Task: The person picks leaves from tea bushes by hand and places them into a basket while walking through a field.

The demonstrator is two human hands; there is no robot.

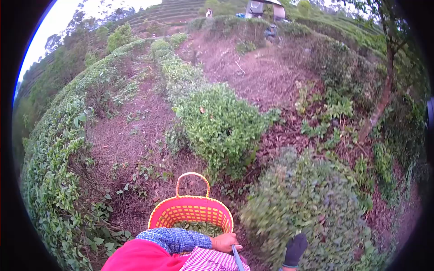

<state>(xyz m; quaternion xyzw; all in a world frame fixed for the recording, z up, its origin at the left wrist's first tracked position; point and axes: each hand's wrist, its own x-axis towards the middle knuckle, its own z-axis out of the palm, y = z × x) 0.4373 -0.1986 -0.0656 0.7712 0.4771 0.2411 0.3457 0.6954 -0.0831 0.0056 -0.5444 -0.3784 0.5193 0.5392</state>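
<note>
My left hand (224, 242), in a blue checked sleeve (176, 238), is bare and closed in front of my body. A narrow, flat grey-blue strip (238, 259) runs down from its fingers; its kind is unclear. Just behind that hand hangs or stands a pink and yellow woven basket (191, 202) with an upright loop handle. Picked green leaves (199, 227) lie inside it. My right hand (295, 250) wears a dark glove and is over the near bush (312, 207), at its lower edge. How its fingers are set cannot be made out.
Another leafy bush (219, 122) stands ahead, with a hedge row (54, 180) along the left. Between them runs a brown dirt strip (126, 135). A slanting tree trunk (382, 104) rises at right. A tent-like shelter (266, 9) stands uphill.
</note>
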